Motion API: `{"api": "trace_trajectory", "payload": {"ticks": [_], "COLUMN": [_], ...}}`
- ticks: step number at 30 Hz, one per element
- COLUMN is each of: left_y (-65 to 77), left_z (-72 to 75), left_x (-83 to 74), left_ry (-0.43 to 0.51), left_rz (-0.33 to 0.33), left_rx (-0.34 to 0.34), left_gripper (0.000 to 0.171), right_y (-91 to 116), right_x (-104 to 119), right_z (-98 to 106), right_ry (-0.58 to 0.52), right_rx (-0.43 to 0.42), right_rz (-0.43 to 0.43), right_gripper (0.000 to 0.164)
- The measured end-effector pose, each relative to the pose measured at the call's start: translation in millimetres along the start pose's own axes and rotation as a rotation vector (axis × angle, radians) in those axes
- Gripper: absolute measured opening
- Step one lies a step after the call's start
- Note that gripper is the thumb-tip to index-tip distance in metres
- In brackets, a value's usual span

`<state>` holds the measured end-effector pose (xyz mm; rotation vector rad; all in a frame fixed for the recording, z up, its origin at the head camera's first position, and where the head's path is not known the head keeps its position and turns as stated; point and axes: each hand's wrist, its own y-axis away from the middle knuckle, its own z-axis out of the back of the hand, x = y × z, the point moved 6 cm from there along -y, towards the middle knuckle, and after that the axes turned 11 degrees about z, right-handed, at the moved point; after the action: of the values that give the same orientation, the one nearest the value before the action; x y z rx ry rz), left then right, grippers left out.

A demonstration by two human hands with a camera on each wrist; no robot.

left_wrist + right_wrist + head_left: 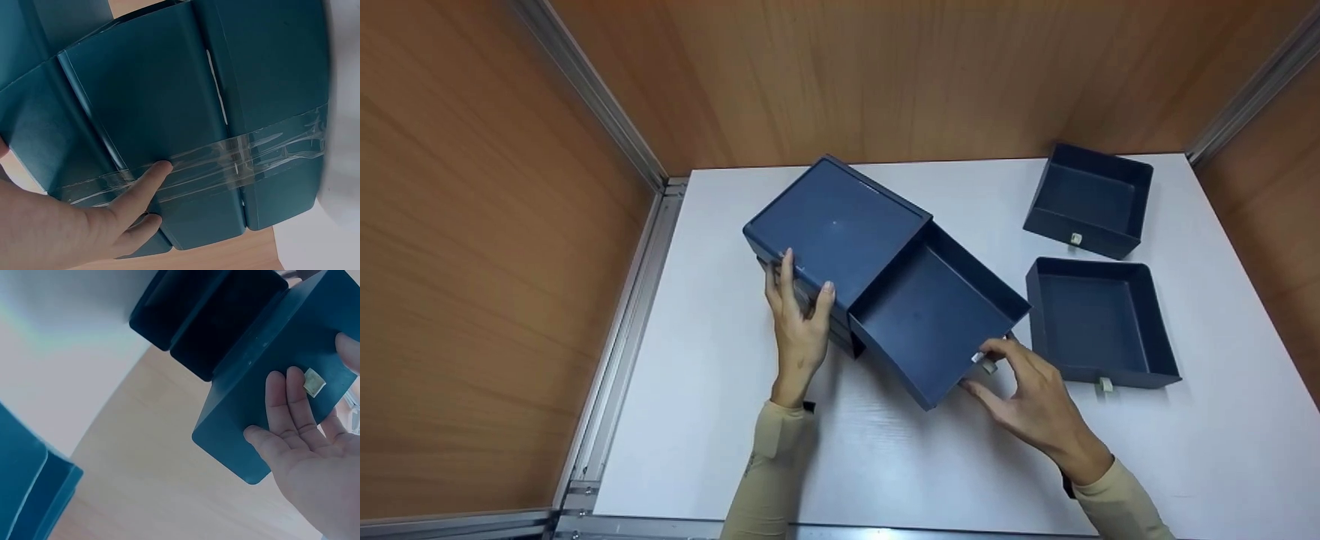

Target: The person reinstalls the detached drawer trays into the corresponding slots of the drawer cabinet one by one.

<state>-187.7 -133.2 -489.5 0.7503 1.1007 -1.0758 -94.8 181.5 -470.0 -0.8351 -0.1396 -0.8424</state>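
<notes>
A dark blue drawer cabinet (840, 225) of stacked sections stands at an angle on the white table. Its top drawer (937, 315) sits partly out, with nothing inside. My left hand (801, 330) rests against the cabinet's side, fingers extended, fingertips near the top edge. Clear tape (202, 169) runs across that side in the left wrist view. At the drawer's front, my right hand (1035, 397) touches the panel with spread fingers around a small pale pull tab (314, 382). Under the drawer, two dark open slots (225, 326) show in the right wrist view.
Two more dark blue drawers lie on the table at the right, a farther one (1091, 191) and a nearer one (1099, 322), each with a pale tab in front. Wooden panels (870, 82) and metal rails (622, 337) border the white table (697, 450).
</notes>
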Motion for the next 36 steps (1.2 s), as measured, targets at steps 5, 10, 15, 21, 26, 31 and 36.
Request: {"api": "trace_trajectory", "payload": {"ticks": [5, 10, 15, 21, 26, 31, 36], "left_y": [0.3, -0.2, -1.9, -2.2, -2.3, -1.4, 0.1], "left_z": [-2.6, -1.4, -1.0, -0.8, 0.4, 0.4, -1.2], "left_x": [-0.5, -1.1, -2.1, -2.6, -1.7, -0.3, 1.3], "left_ry": [-0.007, -0.004, -0.008, -0.003, 0.011, 0.025, 0.008], "left_rz": [0.005, 0.01, 0.004, -0.005, -0.004, -0.009, -0.006], "left_rx": [0.013, 0.005, -0.001, -0.007, -0.012, -0.013, -0.001], "left_gripper": [0.081, 0.08, 0.08, 0.079, 0.079, 0.079, 0.079], "right_y": [-5, -12, -22, -32, -38, -35, -26], "right_x": [-4, -7, -9, -12, -12, -10, -8], "right_z": [-3, -8, -16, -25, -31, -41, -52], "right_ry": [-0.03, -0.043, -0.053, -0.072, -0.084, -0.073, -0.085], "right_rx": [-0.022, -0.043, -0.06, -0.057, -0.067, -0.101, -0.152], "right_rz": [0.0, 0.016, 0.026, 0.002, -0.003, -0.042, -0.035], "right_gripper": [0.057, 0.064, 0.072, 0.074, 0.076, 0.087, 0.088]}}
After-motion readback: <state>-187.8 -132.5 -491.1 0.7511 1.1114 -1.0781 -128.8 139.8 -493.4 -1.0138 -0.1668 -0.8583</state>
